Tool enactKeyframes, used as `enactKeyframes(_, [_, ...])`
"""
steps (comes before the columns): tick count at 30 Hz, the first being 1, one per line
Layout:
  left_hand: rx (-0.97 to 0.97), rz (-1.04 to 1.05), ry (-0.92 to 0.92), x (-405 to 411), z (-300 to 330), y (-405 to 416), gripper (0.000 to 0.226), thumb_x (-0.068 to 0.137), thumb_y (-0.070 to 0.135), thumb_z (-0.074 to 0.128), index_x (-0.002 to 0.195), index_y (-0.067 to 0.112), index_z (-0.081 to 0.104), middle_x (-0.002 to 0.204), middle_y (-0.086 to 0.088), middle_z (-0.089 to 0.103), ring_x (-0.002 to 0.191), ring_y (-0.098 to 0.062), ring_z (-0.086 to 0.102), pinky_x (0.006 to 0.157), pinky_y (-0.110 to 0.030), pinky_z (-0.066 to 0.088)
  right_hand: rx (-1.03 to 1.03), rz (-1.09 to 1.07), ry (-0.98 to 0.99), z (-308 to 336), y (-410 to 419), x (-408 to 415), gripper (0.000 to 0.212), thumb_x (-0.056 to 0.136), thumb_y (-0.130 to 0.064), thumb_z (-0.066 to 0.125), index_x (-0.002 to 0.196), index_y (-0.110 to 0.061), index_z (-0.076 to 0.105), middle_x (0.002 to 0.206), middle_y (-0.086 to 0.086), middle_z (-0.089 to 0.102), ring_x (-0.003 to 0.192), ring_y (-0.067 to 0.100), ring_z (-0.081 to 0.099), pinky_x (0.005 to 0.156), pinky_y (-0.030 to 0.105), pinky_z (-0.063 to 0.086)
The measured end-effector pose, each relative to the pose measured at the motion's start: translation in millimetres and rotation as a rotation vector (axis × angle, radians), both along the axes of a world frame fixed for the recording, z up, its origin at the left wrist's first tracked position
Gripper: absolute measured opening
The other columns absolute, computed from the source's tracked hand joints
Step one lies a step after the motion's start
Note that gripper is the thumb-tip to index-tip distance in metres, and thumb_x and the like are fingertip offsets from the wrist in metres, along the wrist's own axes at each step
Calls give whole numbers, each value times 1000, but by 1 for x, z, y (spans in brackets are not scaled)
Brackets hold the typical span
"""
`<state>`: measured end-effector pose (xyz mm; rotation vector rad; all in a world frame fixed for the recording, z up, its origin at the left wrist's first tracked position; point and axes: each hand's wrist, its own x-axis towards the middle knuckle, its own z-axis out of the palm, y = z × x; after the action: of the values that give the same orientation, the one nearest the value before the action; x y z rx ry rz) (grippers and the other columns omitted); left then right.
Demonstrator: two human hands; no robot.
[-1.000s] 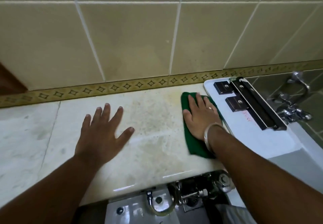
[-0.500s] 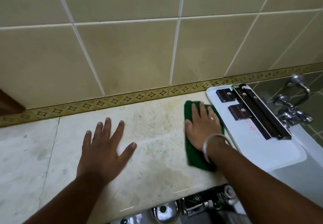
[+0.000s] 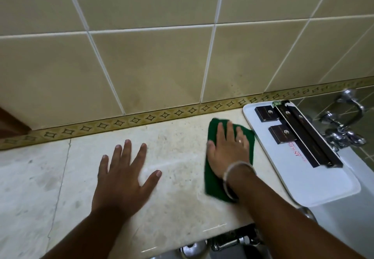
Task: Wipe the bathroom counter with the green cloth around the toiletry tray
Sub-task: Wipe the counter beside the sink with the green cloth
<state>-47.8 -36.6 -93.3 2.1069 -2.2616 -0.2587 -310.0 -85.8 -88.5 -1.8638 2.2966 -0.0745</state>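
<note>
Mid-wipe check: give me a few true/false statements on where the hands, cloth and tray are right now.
1. The right hand presses flat on the green cloth. True.
2. The left hand holds a second cloth. False: it rests bare, fingers spread, on the counter.
3. The tray lies to the right of the cloth. True.
4. The tray is empty. False: dark boxes lie on it.
5. The cloth lies on top of the tray. False: it is on the counter beside the tray's left edge.
</note>
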Motion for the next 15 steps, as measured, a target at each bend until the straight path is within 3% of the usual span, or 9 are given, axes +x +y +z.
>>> enactKeyframes(2, [6, 0, -6, 0, -1, 0, 86, 81, 83, -1, 155, 40, 1, 166, -2, -6, 153, -23, -6, 122, -49, -3, 40, -130, -16, 5, -31, 31, 73, 94, -50, 20, 152, -13, -3, 161, 15, -4, 146, 37, -1, 118, 53, 5])
enactKeyframes(3, [9, -2, -10, 0, -1, 0, 86, 80, 83, -2, 155, 40, -1, 166, -2, -8, 152, -23, -7, 122, -50, -3, 36, -69, -8, 4, -34, 45, 73, 94, -51, 21, 152, -12, -3, 161, 15, -5, 146, 38, -2, 118, 53, 4])
enactKeyframes(6, [10, 0, 1, 1, 0, 0, 87, 80, 83, -2, 155, 40, -1, 166, -1, -7, 153, -23, -6, 122, -50, -1, -47, 374, -8, -4, 15, 56, 74, 90, -56, 23, 152, -21, 5, 161, 9, 5, 146, 37, 9, 115, 54, 7])
enactKeyframes(8, [6, -7, -3, 1, 2, -2, 86, 81, 83, 1, 155, 38, 4, 166, -3, -1, 153, -25, -1, 122, -51, 1, -122, 515, -40, -7, 57, 30, 72, 87, -57, 32, 150, -26, 20, 158, 7, 23, 142, 36, 25, 111, 53, 17])
enactKeyframes(10, [9, -8, -11, 1, 2, -2, 87, 82, 82, 3, 156, 37, 8, 166, -4, 3, 153, -27, 3, 121, -52, 3, -115, 483, -63, -7, 57, -4, 70, 85, -56, 36, 149, -31, 22, 158, 3, 25, 142, 34, 25, 112, 51, 17])
enactKeyframes(15, [14, -4, -23, 0, 1, -3, 89, 80, 83, 0, 156, 37, 8, 166, -4, 2, 153, -27, 1, 122, -52, 2, 1, 253, -110, 16, -25, -23, 75, 77, -47, 36, 150, -36, 20, 162, -1, 12, 146, 26, 6, 117, 45, 3])
